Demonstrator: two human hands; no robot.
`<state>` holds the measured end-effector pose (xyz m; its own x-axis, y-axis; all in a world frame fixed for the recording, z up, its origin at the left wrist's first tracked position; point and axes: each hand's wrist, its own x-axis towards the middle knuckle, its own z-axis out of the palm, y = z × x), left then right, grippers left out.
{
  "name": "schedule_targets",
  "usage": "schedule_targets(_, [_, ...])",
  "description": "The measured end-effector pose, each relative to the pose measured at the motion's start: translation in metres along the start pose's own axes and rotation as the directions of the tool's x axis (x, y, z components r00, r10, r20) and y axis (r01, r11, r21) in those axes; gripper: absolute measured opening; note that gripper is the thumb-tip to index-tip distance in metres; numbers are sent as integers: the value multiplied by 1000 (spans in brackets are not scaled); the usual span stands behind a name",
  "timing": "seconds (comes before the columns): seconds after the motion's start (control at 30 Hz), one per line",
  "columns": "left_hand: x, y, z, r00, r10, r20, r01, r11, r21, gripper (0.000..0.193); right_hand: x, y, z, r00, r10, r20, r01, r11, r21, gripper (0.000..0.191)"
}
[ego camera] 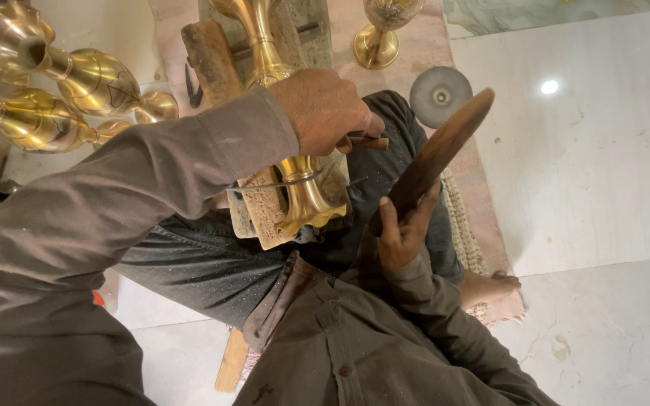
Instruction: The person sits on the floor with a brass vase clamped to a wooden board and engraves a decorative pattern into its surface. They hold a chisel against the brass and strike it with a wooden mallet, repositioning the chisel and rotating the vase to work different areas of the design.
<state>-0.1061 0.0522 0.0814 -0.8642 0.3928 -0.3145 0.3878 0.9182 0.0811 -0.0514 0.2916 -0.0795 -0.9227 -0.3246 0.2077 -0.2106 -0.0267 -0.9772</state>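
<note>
A brass vase [306,192] lies on a worn wooden block [265,214] across my lap, with a thin metal band around its neck. My left hand [325,109] rests above the vase and grips a small wooden-handled chisel [366,142], whose tip points down at the brass. My right hand [404,229] holds the lower end of a long dark wooden mallet [438,150], raised and tilted to the right of the vase. The mallet is clear of the chisel.
Two large brass vases [77,75] lie at the upper left, and another brass vase [380,34] stands at the top. A grey round disc [440,95] sits on the pink mat [483,195]. My bare foot [490,286] rests at its edge, beside pale marble floor [603,173].
</note>
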Motion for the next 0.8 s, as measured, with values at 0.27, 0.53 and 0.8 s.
schedule_targets(0.27, [3,3,-6,998,24,53,-26,999,44,33,0,-8,9,961,257,-102,-238,956,174,89])
schedule_targets(0.53, [10,6,-13,986,-12,166,0,998,70,36,-4,-13,4,992,-38,123,60,982,-181,81])
schedule_targets(0.8, [13,5,-13,981,-5,193,-12,996,88,39,-8,-10,8,989,-31,144,60,979,-197,80])
